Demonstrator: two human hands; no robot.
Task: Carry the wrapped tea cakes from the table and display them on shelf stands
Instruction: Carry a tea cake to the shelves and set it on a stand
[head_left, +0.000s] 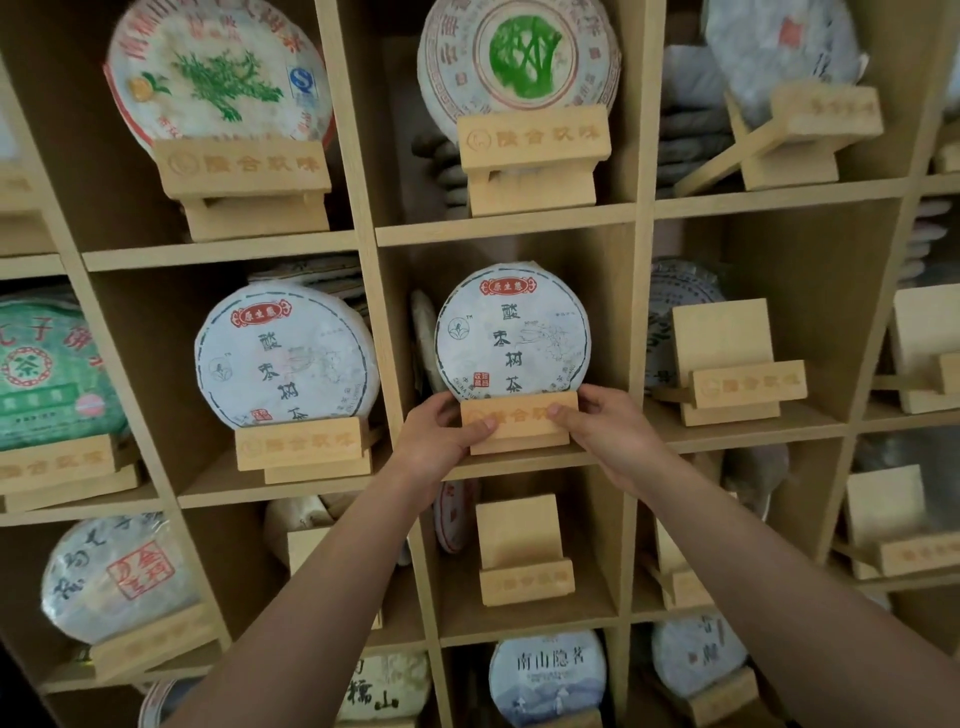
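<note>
The bottom tea cake (548, 675) reads "南山隐茗". The green-wrapped cake (52, 374) shows a circled "茶". The top-left cake (218, 73) carries a blue "S" mark.

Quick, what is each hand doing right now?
Left hand: grips the wooden stand at its left end.
Right hand: grips the stand's right end.

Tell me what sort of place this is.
Probably a tea shop or tea storeroom: a wooden cubby shelf full of paper-wrapped tea cakes on engraved wooden stands, with spare cakes stacked behind them.
</note>
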